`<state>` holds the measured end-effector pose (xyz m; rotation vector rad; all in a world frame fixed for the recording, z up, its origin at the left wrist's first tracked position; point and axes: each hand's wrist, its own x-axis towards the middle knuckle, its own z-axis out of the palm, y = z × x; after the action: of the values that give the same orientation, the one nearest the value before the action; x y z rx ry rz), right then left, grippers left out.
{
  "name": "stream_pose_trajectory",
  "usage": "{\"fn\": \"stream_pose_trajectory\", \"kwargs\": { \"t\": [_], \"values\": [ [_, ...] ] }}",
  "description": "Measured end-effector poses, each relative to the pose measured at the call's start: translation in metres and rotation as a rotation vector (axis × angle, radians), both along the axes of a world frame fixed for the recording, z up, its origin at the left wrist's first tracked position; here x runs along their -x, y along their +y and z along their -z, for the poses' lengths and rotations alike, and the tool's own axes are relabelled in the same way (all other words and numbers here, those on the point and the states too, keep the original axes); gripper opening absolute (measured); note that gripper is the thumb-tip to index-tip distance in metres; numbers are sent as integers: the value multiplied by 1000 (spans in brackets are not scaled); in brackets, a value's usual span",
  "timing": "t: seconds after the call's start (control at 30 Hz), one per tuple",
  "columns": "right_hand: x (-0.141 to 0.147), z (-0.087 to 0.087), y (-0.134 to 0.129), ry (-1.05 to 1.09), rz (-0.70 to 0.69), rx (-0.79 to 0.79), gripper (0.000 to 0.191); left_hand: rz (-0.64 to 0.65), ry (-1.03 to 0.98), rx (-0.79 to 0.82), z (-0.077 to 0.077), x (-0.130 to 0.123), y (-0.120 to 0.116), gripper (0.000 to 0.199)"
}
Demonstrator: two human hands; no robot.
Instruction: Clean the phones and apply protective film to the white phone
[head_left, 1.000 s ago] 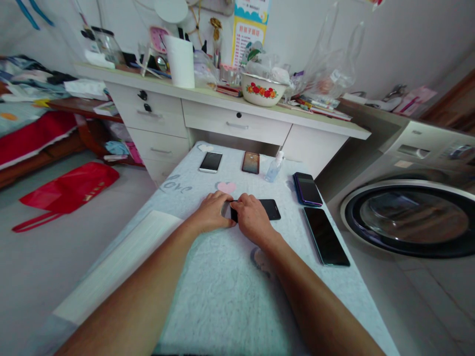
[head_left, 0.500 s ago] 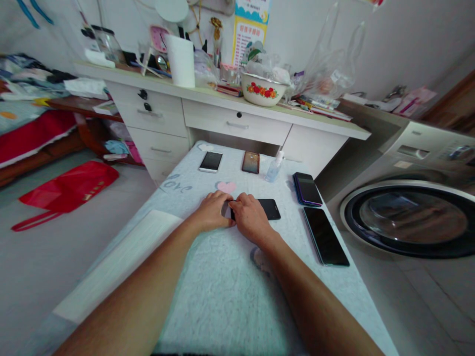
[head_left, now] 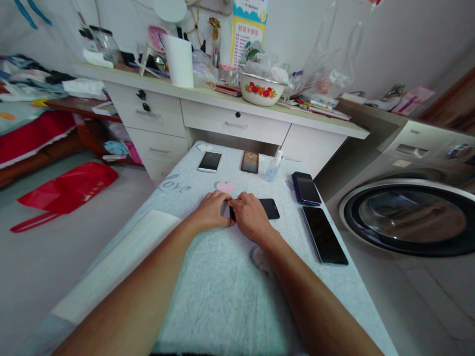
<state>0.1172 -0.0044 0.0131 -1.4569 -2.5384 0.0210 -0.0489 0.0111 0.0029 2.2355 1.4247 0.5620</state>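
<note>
A dark phone (head_left: 270, 208) lies sideways on the pale blue cloth (head_left: 208, 291), its left part under my right hand (head_left: 249, 213). The fingers of that hand are bunched together on the phone's left end; what they pinch, if anything, is too small to tell. My left hand (head_left: 214, 211) holds the left end of the phone between thumb and fingers. Farther back lie a white-framed phone (head_left: 210, 161), a brown phone (head_left: 250, 162) and a clear spray bottle (head_left: 273, 167). At the right are a stacked purple-edged phone (head_left: 307, 188) and a larger black phone (head_left: 325, 235).
A pale strip (head_left: 118, 264) lies along the left side of the cloth. Behind stands a white desk (head_left: 237, 118) with a flowered bowl (head_left: 261, 90) and a paper roll (head_left: 178, 62). A washing machine (head_left: 415, 198) is at right, a red bag (head_left: 70, 190) on the floor at left.
</note>
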Motion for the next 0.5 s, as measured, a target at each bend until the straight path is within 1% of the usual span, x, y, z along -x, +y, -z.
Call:
{"fn": "stream_pose_trajectory", "kwargs": {
  "t": [0.17, 0.4, 0.5],
  "values": [
    [-6, -4, -2, -9, 35, 0, 30, -7, 15, 25, -3, -1, -1, 56],
    [-4, -5, -3, -40, 64, 19, 28, -4, 9, 13, 0, 0, 1, 58],
    [0, -5, -2, -34, 43, 15, 28, -3, 0, 5, 2, 0, 1, 56]
  ]
}}
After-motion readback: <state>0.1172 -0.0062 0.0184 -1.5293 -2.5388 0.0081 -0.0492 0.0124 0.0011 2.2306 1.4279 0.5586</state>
